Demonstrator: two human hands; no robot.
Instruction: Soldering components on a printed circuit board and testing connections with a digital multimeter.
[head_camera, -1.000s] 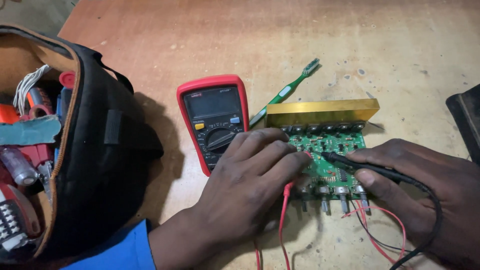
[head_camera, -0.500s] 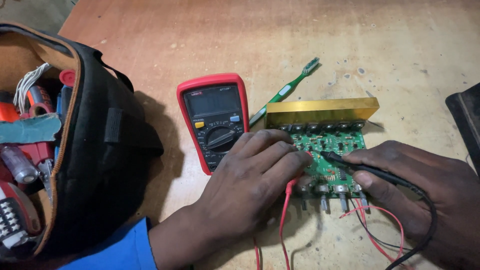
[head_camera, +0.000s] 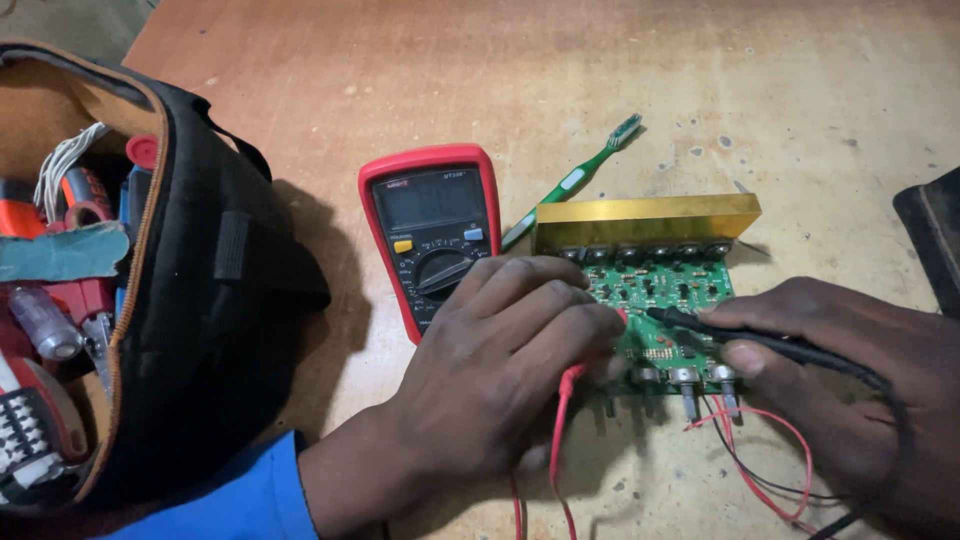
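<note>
A green circuit board (head_camera: 660, 290) with a gold heat-sink bar (head_camera: 645, 218) lies on the wooden table (head_camera: 500, 90). My left hand (head_camera: 500, 365) rests on the board's left edge and pinches a red test probe (head_camera: 566, 385) whose tip touches the board. My right hand (head_camera: 850, 400) holds a black test probe (head_camera: 740, 335) like a pen, tip on the board's middle. A red multimeter (head_camera: 432, 232) lies just left of the board, partly under my left fingers. Red and black leads (head_camera: 770, 470) trail toward the near edge.
An open black tool bag (head_camera: 190, 290) with screwdrivers, wires and other tools fills the left side. A green toothbrush (head_camera: 580, 175) lies behind the meter and board. A dark object (head_camera: 930, 235) sits at the right edge.
Both hands keep the probes on the board; the black probe tip has shifted slightly. The meter and board have not moved.
</note>
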